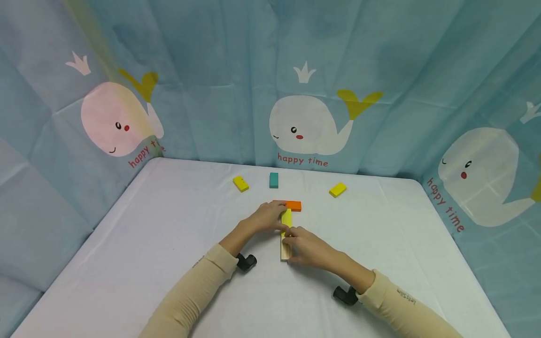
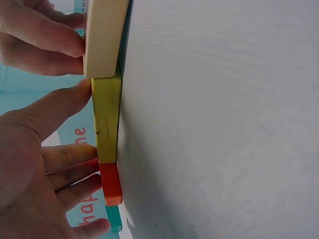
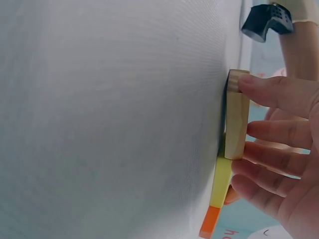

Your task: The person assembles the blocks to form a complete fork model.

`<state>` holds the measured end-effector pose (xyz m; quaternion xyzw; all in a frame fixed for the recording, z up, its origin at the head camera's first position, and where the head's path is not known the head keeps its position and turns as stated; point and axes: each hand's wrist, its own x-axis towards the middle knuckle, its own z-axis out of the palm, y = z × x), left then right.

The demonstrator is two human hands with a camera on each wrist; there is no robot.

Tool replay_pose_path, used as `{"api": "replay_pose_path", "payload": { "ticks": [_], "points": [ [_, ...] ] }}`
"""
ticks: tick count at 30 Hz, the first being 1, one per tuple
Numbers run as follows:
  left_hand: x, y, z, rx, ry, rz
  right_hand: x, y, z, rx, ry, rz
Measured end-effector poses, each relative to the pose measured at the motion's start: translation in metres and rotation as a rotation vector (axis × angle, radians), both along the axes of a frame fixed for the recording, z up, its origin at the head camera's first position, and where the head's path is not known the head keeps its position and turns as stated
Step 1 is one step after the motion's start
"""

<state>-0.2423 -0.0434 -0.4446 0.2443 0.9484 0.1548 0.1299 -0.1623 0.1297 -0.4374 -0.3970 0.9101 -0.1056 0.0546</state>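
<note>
My left hand (image 1: 267, 217) holds a yellow block (image 1: 286, 218) lying flat, its thumb near one end and its fingers near the other. Touching the far end of that block is an orange block (image 1: 294, 206), laid crosswise. My right hand (image 1: 312, 248) grips a plain wooden block (image 1: 285, 252) at the yellow block's near end. In the right wrist view the thumb presses the wooden block's (image 3: 237, 122) near end, while fingertips rest along it. A dark strip shows under the wooden block (image 2: 104, 40) in the left wrist view.
Toward the back of the white-covered table (image 1: 169, 225) lie a yellow block (image 1: 241, 183), a teal block (image 1: 274, 180) and another yellow block (image 1: 337, 189). A blue whale-print curtain (image 1: 220, 117) stands behind the table and along its sides. Black wrist cameras (image 1: 345, 295) hang below both wrists.
</note>
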Motion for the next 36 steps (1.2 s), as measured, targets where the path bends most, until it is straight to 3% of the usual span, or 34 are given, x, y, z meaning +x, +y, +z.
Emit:
{"api": "replay_pose_path", "payload": {
  "ticks": [17, 36],
  "points": [
    [0.0003, 0.0001, -0.0017, 0.008, 0.000, -0.001, -0.0005, -0.0001, -0.0004, 0.022, 0.020, 0.028],
    [0.0027, 0.0007, 0.0044, 0.001, -0.018, 0.005, -0.0035, 0.0040, -0.0005, -0.014, -0.036, 0.026]
  ]
}}
